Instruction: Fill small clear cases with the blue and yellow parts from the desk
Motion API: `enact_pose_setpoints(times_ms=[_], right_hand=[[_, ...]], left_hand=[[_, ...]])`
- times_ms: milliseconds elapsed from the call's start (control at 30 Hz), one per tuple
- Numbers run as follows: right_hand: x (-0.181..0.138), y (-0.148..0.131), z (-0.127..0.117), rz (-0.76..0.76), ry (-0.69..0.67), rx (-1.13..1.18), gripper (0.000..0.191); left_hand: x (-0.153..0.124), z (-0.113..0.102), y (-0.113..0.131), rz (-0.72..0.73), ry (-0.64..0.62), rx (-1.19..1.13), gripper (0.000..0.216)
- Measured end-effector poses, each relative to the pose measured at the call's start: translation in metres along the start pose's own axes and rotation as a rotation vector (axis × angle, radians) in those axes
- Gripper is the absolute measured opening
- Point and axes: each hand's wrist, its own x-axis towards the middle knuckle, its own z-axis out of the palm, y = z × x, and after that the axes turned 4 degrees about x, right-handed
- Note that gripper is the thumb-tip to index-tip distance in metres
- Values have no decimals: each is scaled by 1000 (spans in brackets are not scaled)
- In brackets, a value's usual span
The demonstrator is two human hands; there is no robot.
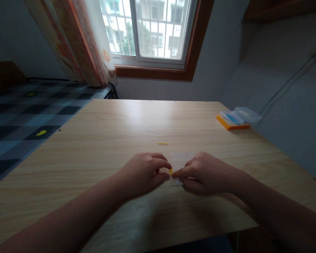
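Low over the table's near half, my left hand [147, 172] has its thumb and index finger closed around a small yellow piece [171, 171], its exact kind too small to make out. A thin clear plastic plate [177, 155] lies under the piece, partly covered by my right hand [203, 172]. The right index finger is stretched out, its tip right beside the yellow piece, and the thumb is apart from it, low over the plate. Whether that fingertip touches the piece cannot be told. Just beyond my left hand sits a short row of several tiny yellow pieces [162, 143].
On the far right of the wooden table [107, 137] are clear plastic boxes [243, 114] on an orange base [238, 127]. A bed with a checked cover [42, 109] adjoins the left edge. Behind the table are a wall and a barred window [158, 31].
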Motion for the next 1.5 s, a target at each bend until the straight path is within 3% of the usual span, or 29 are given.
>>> enact_pose_setpoints(times_ms=[433,633,700,800,867,933,1100,1333,1500], right_hand=[[-1,-1,-2,21,-20,54,32],[-8,1,-19,-63,-2,278,34],[-12,5,-25,-121,90,386,30],[-14,17,-28,-120,437,439,26],[-12,29,-24,-20,682,426,26],[-6,42,-15,126,823,431,26],[14,67,7,346,854,527,32],[23,72,17,386,836,560,35],[23,73,19,383,864,544,33]], left_hand=[[-2,-1,-3,26,15,2,18],[-4,-16,-13,55,-51,-15,14],[-3,-18,-18,-28,-8,29,15],[0,-15,-31,-148,115,147,18],[3,-11,-39,-161,166,227,23],[6,-7,-47,-148,170,296,29],[11,1,-57,-134,115,379,37],[12,4,-58,-182,44,449,45],[13,4,-57,-164,35,454,39]])
